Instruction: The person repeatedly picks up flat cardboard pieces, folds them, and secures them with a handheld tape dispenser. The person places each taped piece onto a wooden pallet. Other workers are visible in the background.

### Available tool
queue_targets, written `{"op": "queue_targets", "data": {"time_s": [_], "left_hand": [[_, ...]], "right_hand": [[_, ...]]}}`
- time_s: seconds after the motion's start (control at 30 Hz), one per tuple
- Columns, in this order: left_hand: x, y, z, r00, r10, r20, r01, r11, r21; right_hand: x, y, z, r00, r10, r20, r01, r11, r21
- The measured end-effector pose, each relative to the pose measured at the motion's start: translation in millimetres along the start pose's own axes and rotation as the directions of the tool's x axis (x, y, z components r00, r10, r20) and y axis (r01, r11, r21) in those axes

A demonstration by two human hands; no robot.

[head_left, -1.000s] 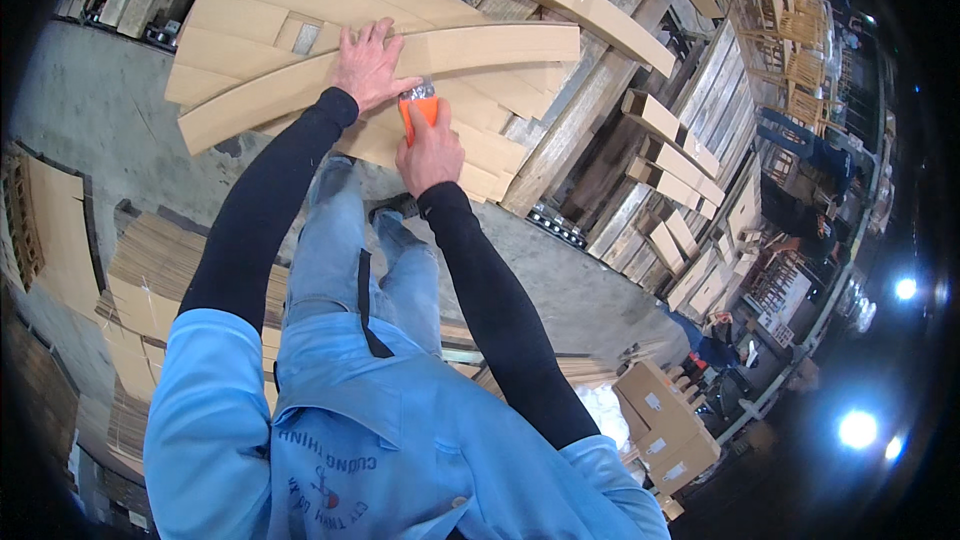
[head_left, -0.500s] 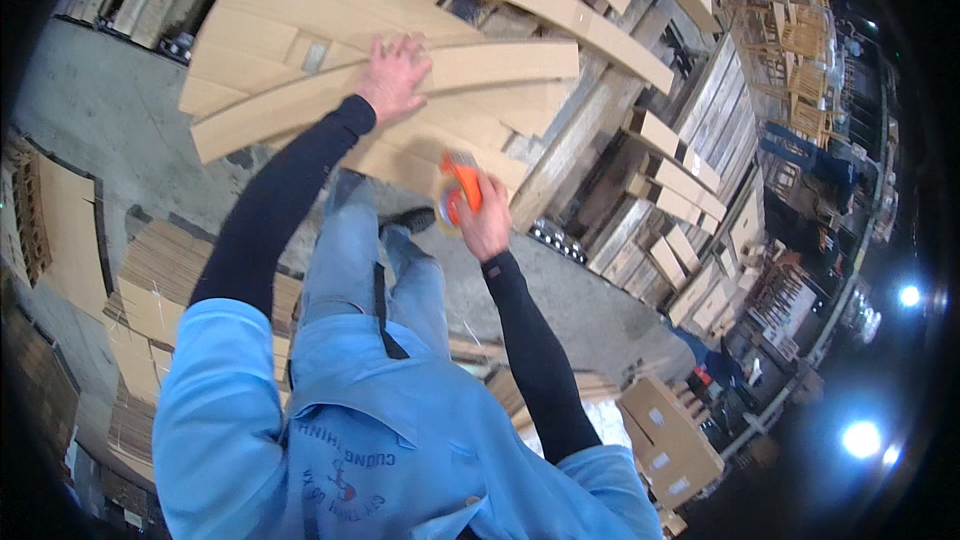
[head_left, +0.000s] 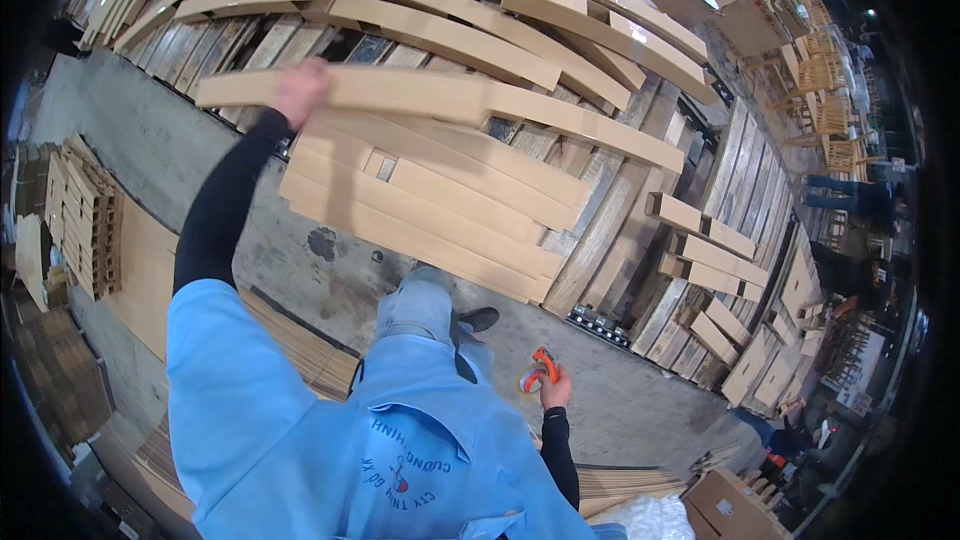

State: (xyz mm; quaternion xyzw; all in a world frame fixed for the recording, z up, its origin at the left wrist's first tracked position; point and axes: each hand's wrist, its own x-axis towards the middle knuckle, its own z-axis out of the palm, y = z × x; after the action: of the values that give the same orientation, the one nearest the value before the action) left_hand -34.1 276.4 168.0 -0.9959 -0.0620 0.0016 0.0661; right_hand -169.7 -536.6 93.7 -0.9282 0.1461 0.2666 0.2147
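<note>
With my left arm stretched out, my left hand (head_left: pixel 300 92) grips a long narrow cardboard box (head_left: pixel 400 95). The box is held over the pallets, above several flat cardboard sheets (head_left: pixel 430 205) that lie overlapping with a small cutout among them. Its fingers are slightly blurred, wrapped on the box's upper side. Down by my right side, my right hand (head_left: pixel 556 389) holds an orange tape dispenser (head_left: pixel 543 365) with a roll of tape on it, away from the cardboard.
Several long cardboard boxes (head_left: pixel 450 45) lie on wooden pallets (head_left: pixel 610 230) ahead. Shorter boxes (head_left: pixel 712 265) sit to the right. Stacked flat cardboard (head_left: pixel 290 335) stands at the lower left. Concrete floor (head_left: pixel 320 250) shows around my legs. Other people (head_left: pixel 790 435) are at the far right.
My left hand has taken up the long box and carried it forward and left, off the flat sheets. My right hand has drawn back with the tape dispenser. The view has shifted too.
</note>
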Motion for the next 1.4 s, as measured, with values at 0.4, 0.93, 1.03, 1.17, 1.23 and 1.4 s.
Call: {"op": "queue_targets", "data": {"time_s": [0.4,0.93,1.03,1.17,1.23,1.4], "left_hand": [[-149,125,124,0.923,-0.191,0.333,0.308,0.886,-0.347],[-319,224,-14,0.577,-0.431,0.694,0.805,0.447,-0.391],[-339,220,-9,0.592,-0.443,0.674,0.803,0.401,-0.441],[-333,260,-6,0.624,-0.307,0.718,0.761,0.446,-0.471],[-329,282,-3,0.648,-0.224,0.728,0.713,0.516,-0.476],[-312,296,3,0.684,-0.126,0.718,0.646,0.561,-0.517]], "right_hand": [[34,-48,-13,0.965,0.136,0.224,-0.252,0.256,0.933],[264,-91,53,0.921,0.096,-0.378,0.214,0.686,0.695],[237,-124,40,0.861,0.227,-0.456,0.09,0.813,0.575],[162,-138,68,0.891,0.127,-0.436,0.113,0.868,0.484],[130,-151,98,0.917,0.179,-0.355,-0.011,0.904,0.428],[102,-161,146,0.929,0.337,-0.151,-0.204,0.81,0.549]]}}
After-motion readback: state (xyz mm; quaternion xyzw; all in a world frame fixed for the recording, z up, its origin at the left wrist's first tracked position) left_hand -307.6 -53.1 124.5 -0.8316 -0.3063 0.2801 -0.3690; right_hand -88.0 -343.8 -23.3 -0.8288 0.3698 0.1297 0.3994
